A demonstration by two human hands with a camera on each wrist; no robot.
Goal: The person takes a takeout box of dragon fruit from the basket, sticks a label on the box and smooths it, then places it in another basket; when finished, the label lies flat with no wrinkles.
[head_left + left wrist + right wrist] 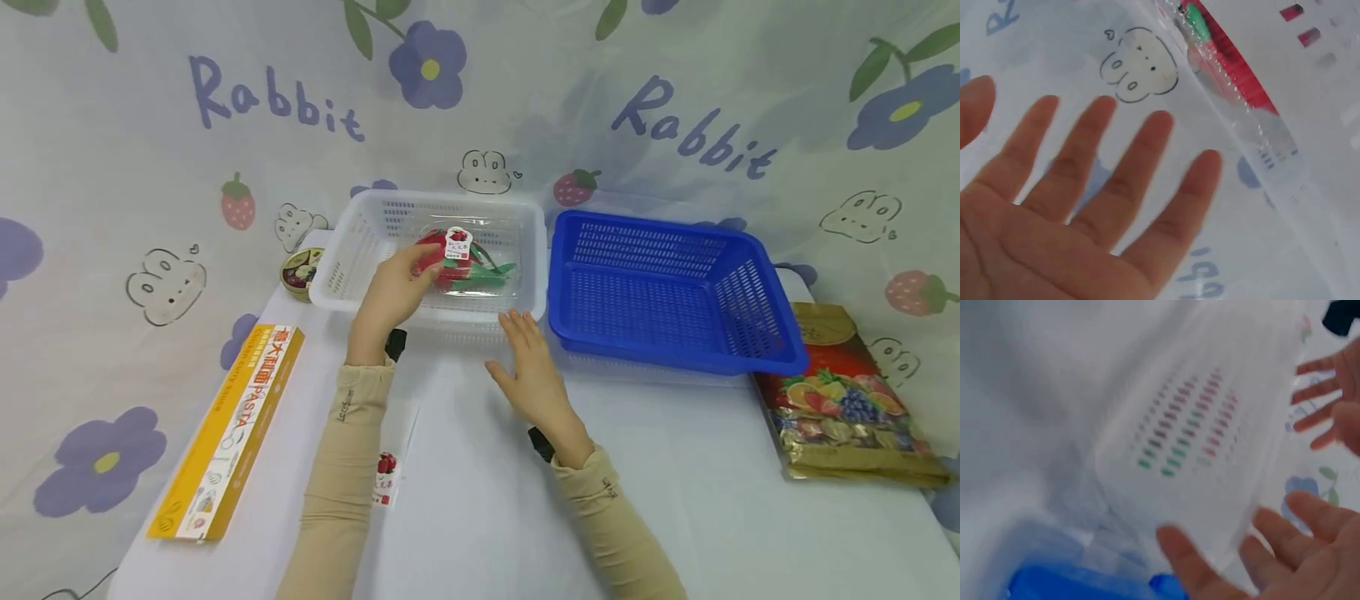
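A clear plastic package (487, 282) with red and green contents and a white label (458, 244) lies inside the white basket (347, 262). Over the basket's front left part reaches my left hand (393, 287), its fingertips by the package's left side in the head view. The left wrist view shows those fingers (1119, 194) straight and spread, with nothing held. At the basket's front right corner is my right hand (534, 379), fingers extended and thumb apart. In the right wrist view it is also empty; whether its fingertips touch the rim, I cannot tell.
A blue basket (645, 300) stands right of the white one. Further right lies a fruit-printed bag (855, 404). On the left are a round tin (298, 273) and a yellow pasta box (228, 433). A fruit-labelled packet (386, 479) lies partly behind my left forearm.
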